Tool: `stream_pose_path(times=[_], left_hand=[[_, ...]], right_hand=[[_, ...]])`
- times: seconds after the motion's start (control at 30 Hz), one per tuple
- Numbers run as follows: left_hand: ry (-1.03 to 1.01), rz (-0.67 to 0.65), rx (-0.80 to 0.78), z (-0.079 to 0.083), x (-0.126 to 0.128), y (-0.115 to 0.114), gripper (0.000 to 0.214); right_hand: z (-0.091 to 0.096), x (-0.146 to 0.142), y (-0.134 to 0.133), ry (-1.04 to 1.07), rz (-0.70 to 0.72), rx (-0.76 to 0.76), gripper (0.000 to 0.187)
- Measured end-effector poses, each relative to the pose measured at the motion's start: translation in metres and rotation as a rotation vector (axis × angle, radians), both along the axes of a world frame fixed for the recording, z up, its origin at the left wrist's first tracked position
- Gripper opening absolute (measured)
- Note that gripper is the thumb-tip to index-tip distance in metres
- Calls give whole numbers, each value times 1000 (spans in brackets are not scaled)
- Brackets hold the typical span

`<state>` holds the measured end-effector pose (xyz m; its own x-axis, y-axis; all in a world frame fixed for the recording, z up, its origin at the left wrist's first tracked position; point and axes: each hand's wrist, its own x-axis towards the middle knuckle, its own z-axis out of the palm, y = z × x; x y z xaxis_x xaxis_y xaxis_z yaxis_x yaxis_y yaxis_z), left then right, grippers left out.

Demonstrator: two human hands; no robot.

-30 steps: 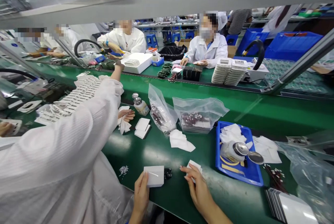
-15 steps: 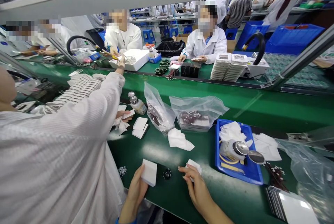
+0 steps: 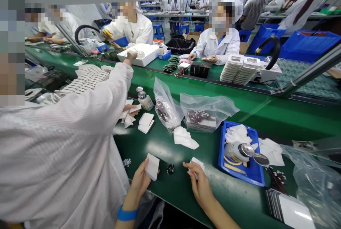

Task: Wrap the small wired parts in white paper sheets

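My left hand grips a thin white square block by its left side, fingers behind and thumb at the edge. To the right, my right hand has its fingers curved over a folded white wipe; part of the wipe shows between the fingers, and their undersides are hidden. Between both hands a small round black part with light specks lies on the green table. A crumpled white wipe rests farther back.
A blue tray holds wipes and a dispenser bottle. Flat panels are stacked at right. Clear bags stand behind. A co-worker's sleeve reaches across at left, near white pads and small white bits.
The view has shifted, so the table things appear slightly higher. My hands keep nearly the same places and holds. The co-worker across at left has raised a hand with something yellow.
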<state>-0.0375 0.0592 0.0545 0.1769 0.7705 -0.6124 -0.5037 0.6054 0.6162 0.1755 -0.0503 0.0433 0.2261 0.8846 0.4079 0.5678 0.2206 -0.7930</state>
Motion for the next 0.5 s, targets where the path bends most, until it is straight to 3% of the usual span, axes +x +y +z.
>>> stream_pose_path(times=[0.23,0.5], left_hand=[[-68,42,-52,8,-1,-5,23],[-142,63,-39,16,-3,-21,30]], right_hand=[[8,-2,1,78,96,4,13],[23,-6,16,-287,278,15,9]])
